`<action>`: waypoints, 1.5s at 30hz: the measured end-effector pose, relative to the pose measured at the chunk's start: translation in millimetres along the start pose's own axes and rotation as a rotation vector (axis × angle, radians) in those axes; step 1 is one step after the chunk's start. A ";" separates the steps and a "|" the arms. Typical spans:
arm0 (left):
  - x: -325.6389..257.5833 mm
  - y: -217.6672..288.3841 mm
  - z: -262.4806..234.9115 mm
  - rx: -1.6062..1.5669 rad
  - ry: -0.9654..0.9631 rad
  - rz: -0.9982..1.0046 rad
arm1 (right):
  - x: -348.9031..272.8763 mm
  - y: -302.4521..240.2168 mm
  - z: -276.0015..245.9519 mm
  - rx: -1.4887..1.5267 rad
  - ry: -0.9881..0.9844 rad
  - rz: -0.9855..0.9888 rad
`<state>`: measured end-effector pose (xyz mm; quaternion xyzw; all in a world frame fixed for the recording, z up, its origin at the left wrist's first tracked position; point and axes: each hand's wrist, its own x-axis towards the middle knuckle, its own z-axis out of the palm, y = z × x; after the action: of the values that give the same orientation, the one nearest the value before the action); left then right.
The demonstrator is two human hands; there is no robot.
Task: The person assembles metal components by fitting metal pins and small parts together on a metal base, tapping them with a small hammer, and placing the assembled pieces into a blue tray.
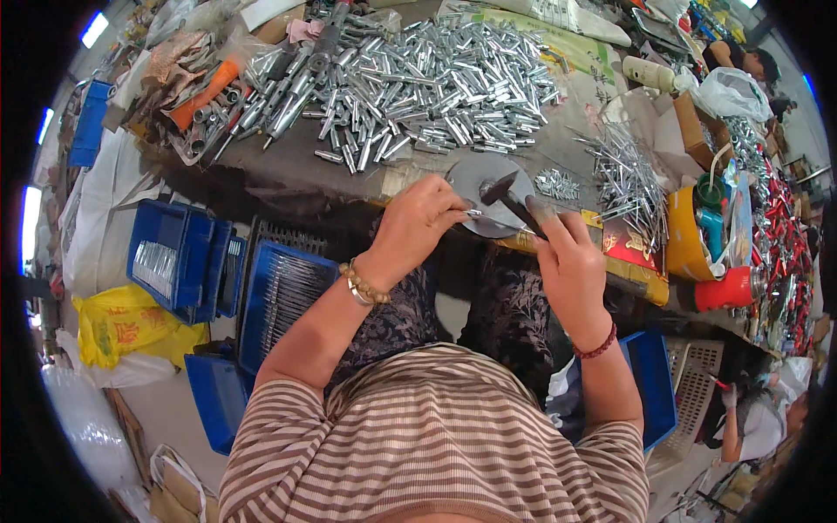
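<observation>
My left hand [411,225] is closed, its thumb and fingertips pinching a thin shiny metal rod [473,214] over a round grey metal disc [475,173] at the bench edge. In my right hand [571,261] is a small hammer [500,188] with a dark head, gripped by its handle. The hammer head hangs over the disc, just beyond the rod, and I cannot tell whether it touches anything. Right of the disc lies a small pile of short metal pins [556,184]. A bundle of long thin metal rods [626,174] lies farther right.
A large heap of silvery metal tubes [436,78] covers the back of the bench. Blue bins [283,296] of metal parts stand at my left, and another blue bin [649,383] at my right. A red-capped container [728,289] sits near the right edge. Another person [754,418] works at far right.
</observation>
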<state>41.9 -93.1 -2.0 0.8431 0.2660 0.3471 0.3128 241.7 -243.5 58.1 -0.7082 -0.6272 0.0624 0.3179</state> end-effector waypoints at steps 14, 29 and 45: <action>-2.1 0.2 0.7 -0.026 -0.027 -0.043 | -16.7 -10.1 5.2 -0.002 0.375 -0.146; -1.9 1.4 0.3 -0.075 -0.014 -0.041 | 10.8 0.1 7.5 0.144 0.053 0.022; -27.9 25.9 19.7 -0.091 0.248 -0.175 | -21.7 -12.9 37.1 0.170 -0.202 0.164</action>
<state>45.6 -135.5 -6.4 0.7523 0.3593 0.4317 0.3444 208.2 -249.6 28.9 -0.7176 -0.5887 0.2121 0.3059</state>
